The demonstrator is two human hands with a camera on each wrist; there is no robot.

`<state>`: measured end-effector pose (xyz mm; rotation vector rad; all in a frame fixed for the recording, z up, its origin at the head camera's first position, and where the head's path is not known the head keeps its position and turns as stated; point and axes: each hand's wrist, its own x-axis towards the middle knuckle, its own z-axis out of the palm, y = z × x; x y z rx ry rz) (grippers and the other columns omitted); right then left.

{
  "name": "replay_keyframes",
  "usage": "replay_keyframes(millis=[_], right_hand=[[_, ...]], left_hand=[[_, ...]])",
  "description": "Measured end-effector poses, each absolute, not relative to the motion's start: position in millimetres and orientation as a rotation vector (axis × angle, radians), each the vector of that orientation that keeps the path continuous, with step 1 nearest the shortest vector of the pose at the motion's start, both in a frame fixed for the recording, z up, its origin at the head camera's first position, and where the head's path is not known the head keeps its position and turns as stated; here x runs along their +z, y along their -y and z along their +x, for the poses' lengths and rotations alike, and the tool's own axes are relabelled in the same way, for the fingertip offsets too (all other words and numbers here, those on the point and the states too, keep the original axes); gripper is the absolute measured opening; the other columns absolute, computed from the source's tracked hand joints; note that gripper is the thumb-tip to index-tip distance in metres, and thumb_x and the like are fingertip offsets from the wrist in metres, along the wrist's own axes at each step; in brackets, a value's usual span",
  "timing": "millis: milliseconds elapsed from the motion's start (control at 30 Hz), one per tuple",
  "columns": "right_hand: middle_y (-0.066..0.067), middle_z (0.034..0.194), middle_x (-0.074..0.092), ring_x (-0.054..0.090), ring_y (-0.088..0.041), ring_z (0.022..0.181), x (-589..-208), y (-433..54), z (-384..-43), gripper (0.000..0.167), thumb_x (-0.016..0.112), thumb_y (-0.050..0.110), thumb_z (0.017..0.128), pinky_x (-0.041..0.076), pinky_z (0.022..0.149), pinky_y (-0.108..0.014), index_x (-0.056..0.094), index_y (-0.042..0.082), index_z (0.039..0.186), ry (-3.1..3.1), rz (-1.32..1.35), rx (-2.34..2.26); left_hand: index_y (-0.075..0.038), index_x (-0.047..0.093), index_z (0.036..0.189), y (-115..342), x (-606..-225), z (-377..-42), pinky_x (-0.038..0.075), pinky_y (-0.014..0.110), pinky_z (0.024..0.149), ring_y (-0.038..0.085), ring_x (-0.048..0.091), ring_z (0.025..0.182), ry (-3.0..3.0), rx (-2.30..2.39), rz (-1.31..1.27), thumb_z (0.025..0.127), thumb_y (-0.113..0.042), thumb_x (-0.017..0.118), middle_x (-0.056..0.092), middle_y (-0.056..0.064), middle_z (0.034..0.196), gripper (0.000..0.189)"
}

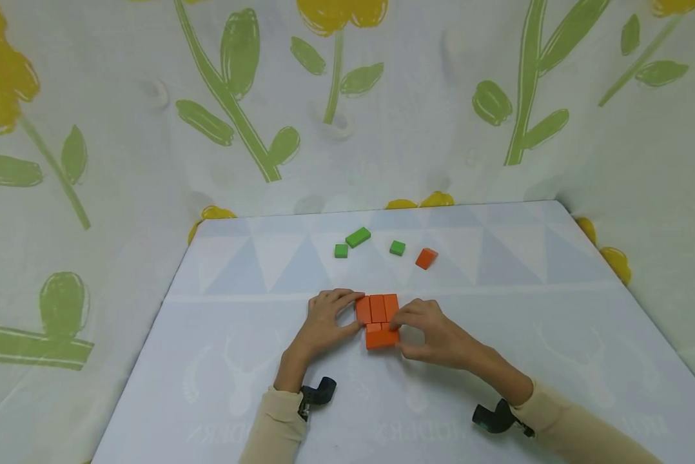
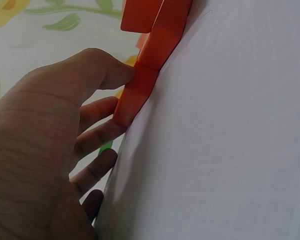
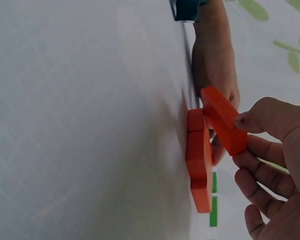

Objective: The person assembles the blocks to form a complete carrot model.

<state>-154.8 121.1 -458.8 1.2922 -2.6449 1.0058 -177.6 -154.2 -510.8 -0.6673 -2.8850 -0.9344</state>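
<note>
Several orange blocks [image 1: 378, 308] stand side by side in a group on the table, between the two hands. My left hand [image 1: 324, 319] grips the group's left end, thumb on the near side of the end block [image 2: 135, 97] and fingers reaching round behind it. From the right, my right hand [image 1: 437, 335] pinches another orange block [image 3: 222, 117] between thumb and fingers. In the right wrist view that block is tilted, just above the lower row [image 3: 197, 155]. Seen from the head, it lies across the near side of the group.
Farther back on the table lie a long green block [image 1: 358, 237], two small green blocks [image 1: 341, 251] and a loose orange block [image 1: 426, 258]. A flower-printed curtain [image 1: 382, 154] closes off the table's back and sides. Each wrist carries a small black camera [image 1: 321, 392].
</note>
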Motion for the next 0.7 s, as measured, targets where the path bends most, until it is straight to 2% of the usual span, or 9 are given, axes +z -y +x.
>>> replay_keyframes(millis=[367,700], right_hand=[[0.010,0.109,0.064,0.054,-0.011,0.107,-462,-121,-148,0.031,0.081,0.013,0.079,0.037,0.091,-0.043,0.070,0.018,0.108,2.599,1.343,0.940],[0.009,0.106,0.064,0.055,-0.012,0.105,-472,-124,-148,0.028,0.083,0.021,0.080,0.036,0.085,-0.039,0.071,0.018,0.105,2.621,1.315,0.796]], left_hand=[[-0.027,0.058,0.141,154,-510,-178,0.028,0.050,0.102,0.024,0.043,0.127,2.877,-0.943,-0.658,0.092,-0.040,0.066,0.054,-0.004,0.138,0.051],[-0.027,0.058,0.141,154,-512,-178,0.028,0.050,0.100,0.023,0.044,0.125,2.873,-0.943,-0.669,0.091,-0.042,0.066,0.054,-0.004,0.137,0.052]])
